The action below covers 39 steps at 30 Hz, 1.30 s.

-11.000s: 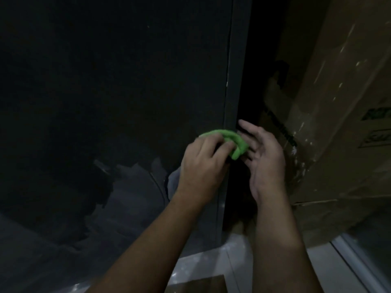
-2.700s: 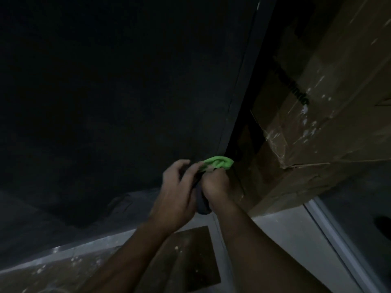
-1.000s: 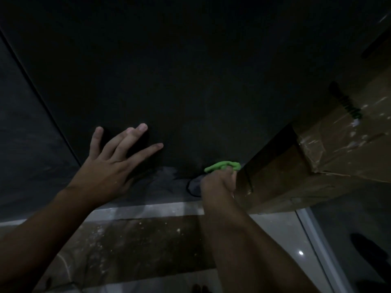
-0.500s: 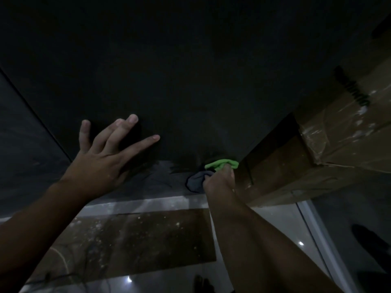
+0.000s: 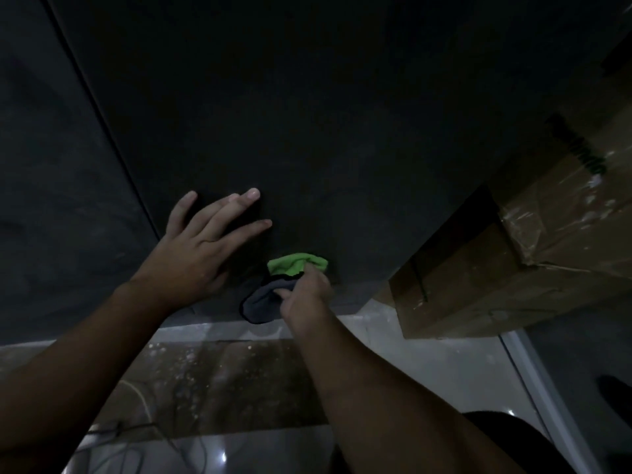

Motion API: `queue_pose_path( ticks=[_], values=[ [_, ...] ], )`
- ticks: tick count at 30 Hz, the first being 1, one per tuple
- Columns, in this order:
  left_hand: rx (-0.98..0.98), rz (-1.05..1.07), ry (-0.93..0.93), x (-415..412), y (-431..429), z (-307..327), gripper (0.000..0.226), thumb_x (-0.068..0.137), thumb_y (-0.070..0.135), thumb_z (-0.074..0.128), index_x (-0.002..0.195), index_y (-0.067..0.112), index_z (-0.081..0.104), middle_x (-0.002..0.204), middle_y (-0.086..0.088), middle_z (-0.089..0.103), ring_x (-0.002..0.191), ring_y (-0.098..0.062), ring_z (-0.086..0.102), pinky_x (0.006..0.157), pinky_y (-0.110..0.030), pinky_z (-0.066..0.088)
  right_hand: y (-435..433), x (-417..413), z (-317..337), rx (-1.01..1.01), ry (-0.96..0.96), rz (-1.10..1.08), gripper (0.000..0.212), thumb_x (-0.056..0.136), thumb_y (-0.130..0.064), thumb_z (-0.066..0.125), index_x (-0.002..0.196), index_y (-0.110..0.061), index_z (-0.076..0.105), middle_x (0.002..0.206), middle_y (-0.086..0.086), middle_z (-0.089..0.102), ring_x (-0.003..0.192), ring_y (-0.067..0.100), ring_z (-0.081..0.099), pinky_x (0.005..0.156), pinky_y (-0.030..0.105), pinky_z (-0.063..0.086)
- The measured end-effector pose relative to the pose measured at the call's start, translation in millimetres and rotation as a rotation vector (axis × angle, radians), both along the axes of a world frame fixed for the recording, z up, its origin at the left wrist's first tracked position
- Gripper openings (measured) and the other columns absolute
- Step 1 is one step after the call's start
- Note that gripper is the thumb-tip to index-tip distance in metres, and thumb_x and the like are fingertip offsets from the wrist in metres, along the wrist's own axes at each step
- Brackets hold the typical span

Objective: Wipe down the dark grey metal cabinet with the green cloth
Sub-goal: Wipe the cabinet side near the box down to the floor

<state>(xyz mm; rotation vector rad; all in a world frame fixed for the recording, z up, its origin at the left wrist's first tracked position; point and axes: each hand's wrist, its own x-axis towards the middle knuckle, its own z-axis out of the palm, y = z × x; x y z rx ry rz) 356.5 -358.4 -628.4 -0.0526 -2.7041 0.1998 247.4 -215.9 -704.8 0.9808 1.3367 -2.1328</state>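
Gripping the green cloth [image 5: 295, 264] just below the middle of the frame, the right hand [image 5: 306, 297] has its fingers curled round the bunched fabric and holds it against the lower part of the dark grey metal cabinet [image 5: 325, 107], which fills the whole upper half of the picture. The cloth's green part shows above the knuckles, touching the cabinet face; a grey part of it hangs out to the left of the hand, near the cabinet's base. The left hand [image 5: 201, 248] lies left of centre, flat on the cabinet face with its fingers straight and spread, holding nothing, near the cloth but apart from it. A thin seam slants down the cabinet from the upper left. At the right of the frame a taped cardboard box [image 5: 533, 268] stands just beside the cabinet's right edge on the pale tiled floor [image 5: 427, 340]. A thin cable [image 5: 145, 405] lies on the floor at lower left. The light is dim.
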Motion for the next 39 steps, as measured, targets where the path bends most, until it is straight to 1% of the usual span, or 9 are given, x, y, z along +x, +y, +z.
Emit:
queue_pose_path(
  ticks=[3,8,15,19,23,27,33,37,39],
  values=[
    [-0.005,0.003,-0.025,2,-5,2,0.095,0.064,0.018,0.08,0.15,0.027,0.041,0.166,-0.001,0.006,0.148,-0.01,0.004,0.119,-0.046,-0.002,-18,30,-2,0.154,0.136,0.116,0.015,0.098,-0.018,0.065,0.108,-0.007,0.062,0.093,0.009,0.063,0.084,0.025,0.06,0.09,0.054,0.055],
    [0.006,-0.039,-0.031,3,-10,6,0.088,0.066,0.018,0.079,0.146,0.027,0.046,0.166,-0.001,0.01,0.147,-0.018,0.019,0.12,-0.042,-0.004,-22,44,-19,0.254,0.365,0.252,0.023,0.084,-0.008,0.079,0.1,-0.017,0.065,0.11,0.009,0.068,0.101,0.025,0.067,0.079,0.034,0.059],
    [0.038,-0.056,-0.033,3,-12,0,0.079,0.068,0.019,0.073,0.143,0.026,0.05,0.166,0.0,0.011,0.147,-0.023,0.021,0.12,-0.04,-0.007,-5,28,-37,0.22,0.264,-0.026,0.039,0.085,-0.004,0.077,0.123,-0.008,0.07,0.115,0.01,0.071,0.103,0.027,0.068,0.084,0.043,0.06],
    [0.02,0.047,-0.081,4,0,-13,0.086,0.076,0.03,0.065,0.155,0.03,0.03,0.167,0.0,-0.001,0.152,-0.022,0.004,0.118,-0.053,-0.009,7,14,-48,0.236,0.254,-0.165,0.041,0.095,-0.008,0.067,0.136,-0.006,0.062,0.127,0.012,0.066,0.109,0.029,0.064,0.082,0.034,0.052],
    [0.073,0.048,-0.121,11,8,-35,0.086,0.08,0.031,0.064,0.156,0.03,0.024,0.167,-0.003,0.003,0.15,-0.027,0.009,0.116,-0.061,0.001,-2,17,-65,0.45,0.278,-0.102,0.029,0.097,-0.011,0.065,0.124,-0.002,0.062,0.114,0.012,0.063,0.1,0.027,0.059,0.078,0.035,0.047],
    [0.416,0.249,-0.062,33,-11,-50,0.068,0.077,0.019,0.071,0.141,0.03,0.048,0.144,-0.011,0.034,0.125,-0.032,0.027,0.103,-0.059,0.026,-31,39,-77,0.516,0.278,0.039,0.022,0.088,-0.002,0.07,0.11,0.0,0.065,0.107,0.015,0.066,0.096,0.03,0.062,0.074,0.032,0.046],
    [0.749,0.589,-0.069,52,-19,-93,0.026,0.088,0.02,0.062,0.114,0.023,0.059,0.111,-0.005,0.052,0.102,-0.021,0.039,0.084,-0.036,0.028,-74,76,-84,0.518,0.273,0.289,0.023,0.085,-0.003,0.073,0.107,-0.006,0.067,0.105,0.01,0.068,0.096,0.025,0.065,0.074,0.03,0.051],
    [1.496,0.875,-0.207,50,2,-126,0.039,0.093,0.042,0.063,0.113,0.011,0.052,0.1,-0.004,0.062,0.089,-0.02,0.06,0.07,-0.031,0.047,-80,85,-79,0.503,0.34,0.45,0.016,0.081,-0.005,0.078,0.086,-0.014,0.066,0.086,-0.001,0.068,0.078,0.015,0.063,0.061,0.017,0.05],
    [1.929,0.871,-0.159,41,15,-134,0.043,0.095,0.045,0.06,0.121,0.012,0.05,0.115,-0.009,0.063,0.087,-0.015,0.063,0.061,-0.024,0.049,-77,81,-78,0.452,0.275,0.568,0.013,0.084,-0.009,0.075,0.084,-0.02,0.07,0.093,0.001,0.071,0.089,0.021,0.067,0.076,0.032,0.059]
  ],
)
